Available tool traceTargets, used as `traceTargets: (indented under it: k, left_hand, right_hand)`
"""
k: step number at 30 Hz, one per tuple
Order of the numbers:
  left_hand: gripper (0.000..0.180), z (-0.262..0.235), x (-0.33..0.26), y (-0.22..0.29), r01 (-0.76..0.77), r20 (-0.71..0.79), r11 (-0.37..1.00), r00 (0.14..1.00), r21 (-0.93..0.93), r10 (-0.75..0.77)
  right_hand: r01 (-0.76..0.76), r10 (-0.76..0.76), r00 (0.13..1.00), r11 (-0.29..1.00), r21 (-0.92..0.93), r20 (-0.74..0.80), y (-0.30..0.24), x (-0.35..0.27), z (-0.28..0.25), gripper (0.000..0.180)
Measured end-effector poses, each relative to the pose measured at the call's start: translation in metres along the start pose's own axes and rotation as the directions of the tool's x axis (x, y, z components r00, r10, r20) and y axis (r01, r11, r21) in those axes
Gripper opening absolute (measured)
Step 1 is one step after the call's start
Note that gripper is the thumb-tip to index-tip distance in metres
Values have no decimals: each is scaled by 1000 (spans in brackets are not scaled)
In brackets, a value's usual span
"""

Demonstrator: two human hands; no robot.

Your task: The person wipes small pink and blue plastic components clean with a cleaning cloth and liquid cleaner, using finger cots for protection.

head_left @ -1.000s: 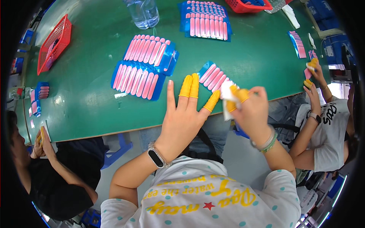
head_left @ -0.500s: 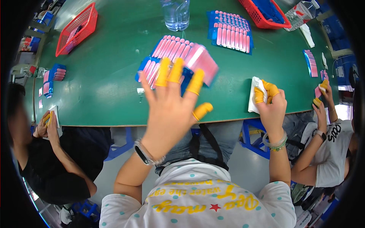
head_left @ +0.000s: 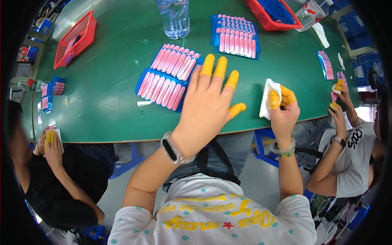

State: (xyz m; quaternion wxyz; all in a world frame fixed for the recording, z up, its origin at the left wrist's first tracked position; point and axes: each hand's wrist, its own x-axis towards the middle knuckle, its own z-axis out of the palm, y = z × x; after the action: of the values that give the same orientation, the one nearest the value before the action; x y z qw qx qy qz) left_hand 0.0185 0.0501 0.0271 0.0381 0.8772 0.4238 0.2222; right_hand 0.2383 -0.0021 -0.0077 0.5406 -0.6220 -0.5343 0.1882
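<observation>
My left hand [head_left: 208, 96] is over the green table, fingers spread and yellow finger cots on several fingertips. It lies at the right edge of a blue sheet [head_left: 175, 78] bearing two rows of pink, rounded strips; part of the sheet's edge is hidden by the fingers. Nothing shows in its grip. My right hand [head_left: 284, 107], also with yellow finger cots, is closed on a folded white cloth [head_left: 268, 98] near the table's front edge. Beyond, another blue sheet with pink strips [head_left: 237, 37] lies in a layered stack.
A clear bottle [head_left: 174, 20] stands past the near sheet. Red baskets [head_left: 75, 40] sit far left and far right [head_left: 274, 20], the latter beside a lying bottle [head_left: 312, 15]. Co-workers' hands [head_left: 52, 149] work at the left and right [head_left: 338, 110], near more pink-strip sheets [head_left: 325, 65].
My left hand has moved right, off the blue sheet's front. The blurred pink flat piece beside its fingers no longer shows. My right hand keeps the white cloth; the whole view has shifted slightly.
</observation>
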Motion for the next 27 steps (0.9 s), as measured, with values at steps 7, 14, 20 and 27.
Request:
traceTargets:
  k: [7, 14, 20, 27]
  left_hand:
    - [58, 37, 29, -5, 21, -82, 990, 997, 141, -9]
    - [54, 4, -35, 16, -79, 123, 995, 989, -62, 86]
    - [57, 3, -55, 19, -12, 175, 991, 984, -134, 36]
    - [41, 22, -61, 16, -87, 127, 996, 988, -35, 91]
  right_hand:
    - [81, -78, 997, 986, -144, 26, 6, -3, -2, 25]
    - [-84, 76, 992, 993, 78, 102, -1, 7, -3, 24]
    - [269, -157, 916, 923, -274, 369, -31, 40, 10, 33]
    - [634, -351, 718, 686, -357, 602, -37, 7, 44, 20]
